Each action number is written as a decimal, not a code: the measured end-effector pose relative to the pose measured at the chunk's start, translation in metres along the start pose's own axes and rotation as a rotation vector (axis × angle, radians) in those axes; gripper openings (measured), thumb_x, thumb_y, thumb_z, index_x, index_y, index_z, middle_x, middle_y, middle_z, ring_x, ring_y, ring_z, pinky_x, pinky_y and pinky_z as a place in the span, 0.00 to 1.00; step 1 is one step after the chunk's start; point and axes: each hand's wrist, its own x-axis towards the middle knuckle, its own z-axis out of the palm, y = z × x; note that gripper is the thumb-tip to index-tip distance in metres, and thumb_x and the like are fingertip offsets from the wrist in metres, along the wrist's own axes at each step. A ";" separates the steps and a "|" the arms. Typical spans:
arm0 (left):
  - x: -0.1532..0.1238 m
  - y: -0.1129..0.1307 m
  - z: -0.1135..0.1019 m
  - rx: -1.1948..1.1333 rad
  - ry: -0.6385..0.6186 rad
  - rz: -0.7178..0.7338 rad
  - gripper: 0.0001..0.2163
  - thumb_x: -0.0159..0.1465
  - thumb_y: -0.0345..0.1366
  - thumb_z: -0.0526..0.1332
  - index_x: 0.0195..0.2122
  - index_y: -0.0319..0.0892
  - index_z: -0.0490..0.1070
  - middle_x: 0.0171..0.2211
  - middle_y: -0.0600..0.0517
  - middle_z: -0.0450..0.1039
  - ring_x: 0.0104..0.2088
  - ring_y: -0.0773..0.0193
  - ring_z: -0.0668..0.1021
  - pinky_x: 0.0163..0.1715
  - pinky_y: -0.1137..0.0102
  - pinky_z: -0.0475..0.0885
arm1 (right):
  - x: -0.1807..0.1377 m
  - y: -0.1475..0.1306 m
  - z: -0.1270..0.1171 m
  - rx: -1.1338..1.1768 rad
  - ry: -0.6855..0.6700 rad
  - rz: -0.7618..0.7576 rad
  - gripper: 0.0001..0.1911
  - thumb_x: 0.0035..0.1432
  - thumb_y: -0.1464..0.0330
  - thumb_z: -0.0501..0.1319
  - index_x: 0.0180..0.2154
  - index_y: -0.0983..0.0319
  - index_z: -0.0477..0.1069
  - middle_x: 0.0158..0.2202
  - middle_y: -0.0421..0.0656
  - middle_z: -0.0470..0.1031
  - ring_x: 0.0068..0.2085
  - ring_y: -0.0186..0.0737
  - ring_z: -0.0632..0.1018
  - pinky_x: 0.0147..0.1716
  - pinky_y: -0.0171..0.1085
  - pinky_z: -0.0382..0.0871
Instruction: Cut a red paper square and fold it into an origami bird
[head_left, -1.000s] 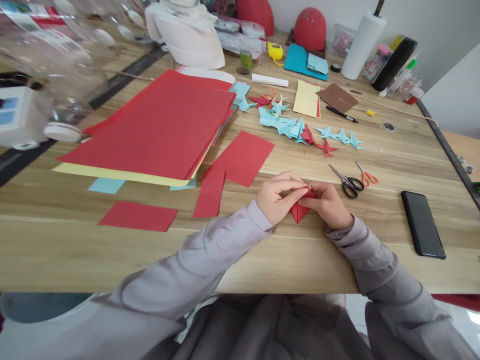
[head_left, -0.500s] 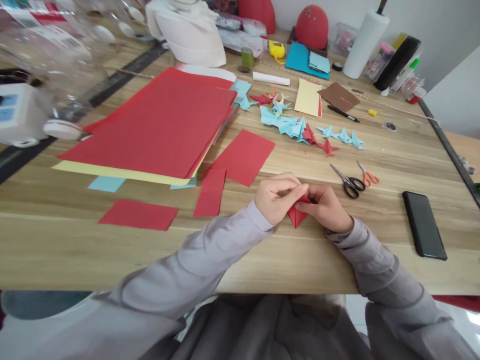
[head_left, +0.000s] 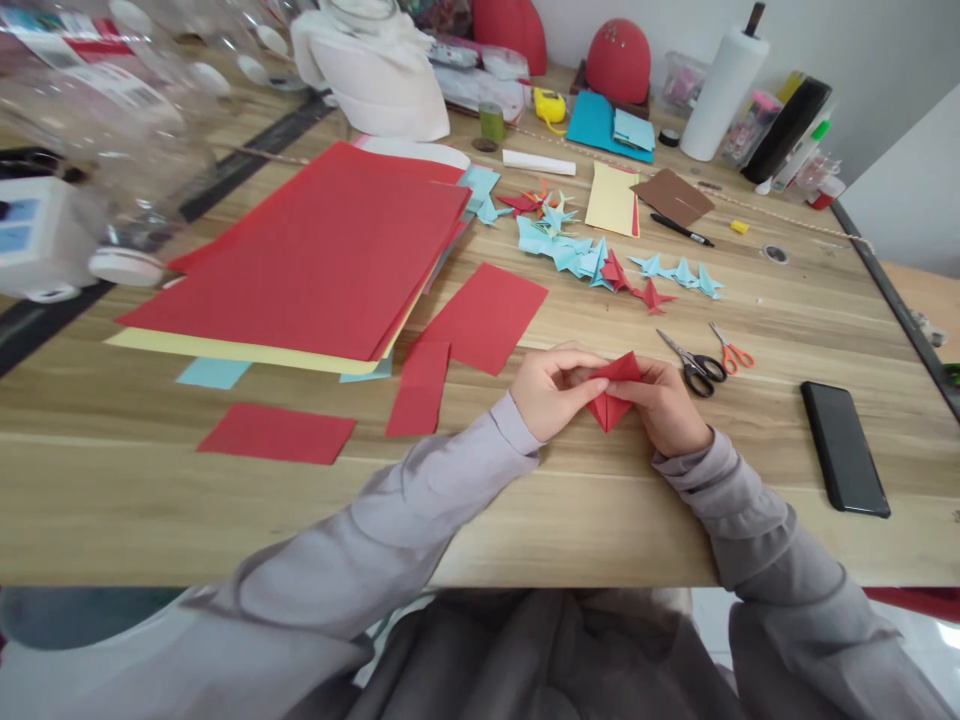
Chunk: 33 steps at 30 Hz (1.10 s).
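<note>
Between my hands is a small folded red paper [head_left: 609,408], with a diamond-like outline and a crease down its lower half. My left hand [head_left: 553,392] pinches its left side, thumb on top. From the right, my right hand [head_left: 667,405] grips the other side with its thumb across the front. The fingers behind the paper are partly hidden. Black-handled scissors [head_left: 697,372] lie just beyond my right hand, next to orange-handled scissors [head_left: 731,350]. Folded paper cranes [head_left: 577,255], blue and red, lie farther back.
A stack of large red sheets [head_left: 315,260] covers the left side, with cut red pieces [head_left: 277,433] around it. A phone [head_left: 846,447] lies at the right. Plastic bottles [head_left: 135,170] stand far left. A pen [head_left: 681,229] and a tape measure [head_left: 550,106] are at the back.
The folded red paper is lifted and turned up, so more of its upper part shows between my hands. My left fingers have come down from its top to its side.
</note>
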 end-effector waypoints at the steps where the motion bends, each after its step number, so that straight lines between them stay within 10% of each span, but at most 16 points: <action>1: 0.000 -0.001 0.000 0.008 0.004 -0.007 0.05 0.49 0.32 0.68 0.29 0.40 0.80 0.28 0.48 0.77 0.28 0.64 0.75 0.28 0.69 0.70 | 0.000 0.000 0.000 -0.003 -0.001 0.001 0.04 0.42 0.70 0.69 0.25 0.61 0.76 0.24 0.37 0.76 0.26 0.32 0.72 0.32 0.35 0.66; 21: 0.000 0.007 0.000 0.100 0.069 0.148 0.03 0.52 0.34 0.68 0.22 0.42 0.78 0.20 0.53 0.73 0.22 0.69 0.72 0.23 0.72 0.67 | -0.005 -0.001 0.005 -0.418 -0.211 -0.041 0.07 0.46 0.69 0.66 0.23 0.64 0.70 0.20 0.35 0.66 0.23 0.29 0.66 0.24 0.33 0.60; 33: 0.003 -0.002 -0.002 -0.110 -0.016 -0.189 0.09 0.47 0.35 0.70 0.29 0.39 0.78 0.28 0.49 0.78 0.29 0.63 0.77 0.33 0.67 0.73 | -0.001 0.003 0.003 -0.023 0.066 -0.055 0.07 0.42 0.67 0.70 0.26 0.61 0.75 0.25 0.37 0.75 0.26 0.33 0.72 0.29 0.34 0.68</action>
